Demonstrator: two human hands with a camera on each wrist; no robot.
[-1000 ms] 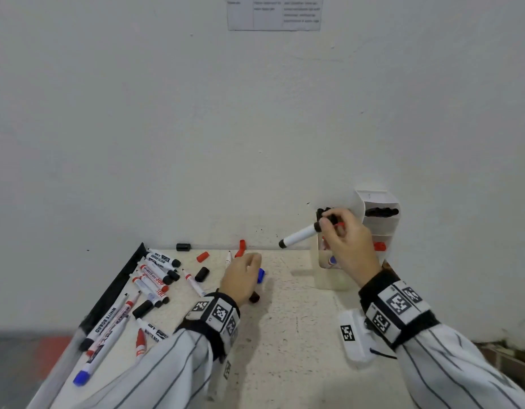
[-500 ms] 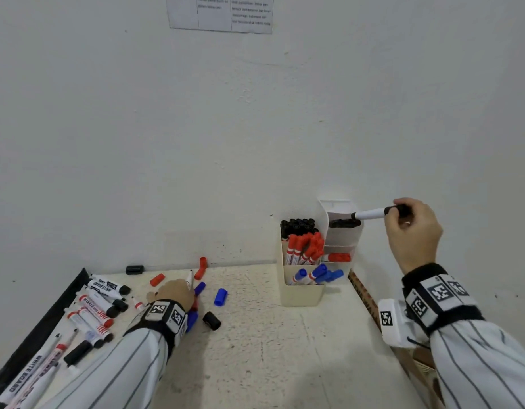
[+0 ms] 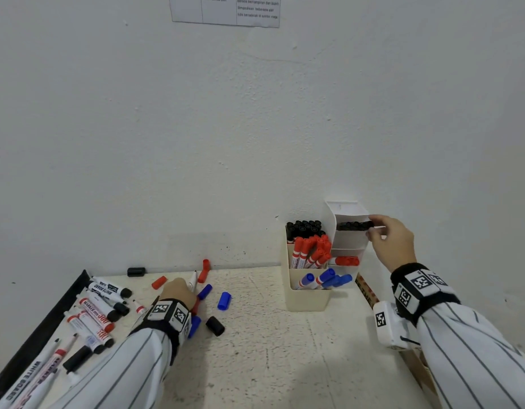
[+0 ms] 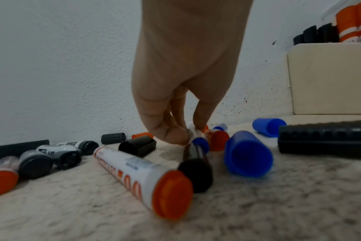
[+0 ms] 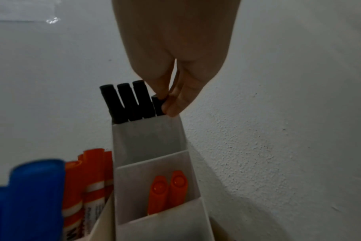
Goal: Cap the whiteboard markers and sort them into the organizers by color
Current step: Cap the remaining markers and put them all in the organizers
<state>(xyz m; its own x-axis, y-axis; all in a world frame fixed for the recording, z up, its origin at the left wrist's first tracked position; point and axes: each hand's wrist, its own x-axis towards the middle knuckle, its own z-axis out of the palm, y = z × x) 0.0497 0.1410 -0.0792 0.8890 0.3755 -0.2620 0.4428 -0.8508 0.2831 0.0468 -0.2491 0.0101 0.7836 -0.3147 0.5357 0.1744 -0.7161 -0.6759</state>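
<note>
My right hand [image 3: 371, 224] pinches the cap end of a black marker [image 5: 158, 106]. That marker stands in the top compartment of the white tiered organizer [image 3: 348, 240], beside three other black ones [image 5: 126, 104]. On the table at the left, my left hand [image 3: 187, 286] is down among loose caps. Its fingertips [image 4: 171, 132] pinch a white marker with a blue collar [image 4: 197, 141]. Red markers [image 3: 310, 253] and blue markers [image 3: 326, 278] fill the lower tiers of the cream organizer [image 3: 307, 299].
Loose blue caps [image 3: 224, 301], a black cap [image 3: 214, 326] and red caps [image 3: 159, 282] lie around my left hand. Several black and red markers [image 3: 99, 311] lie at the left by a black tray edge [image 3: 45, 326]. The wall stands right behind the organizers.
My right hand carried the black marker to the right and lowered it into the white organizer's top compartment. My left hand stayed low among the caps.
</note>
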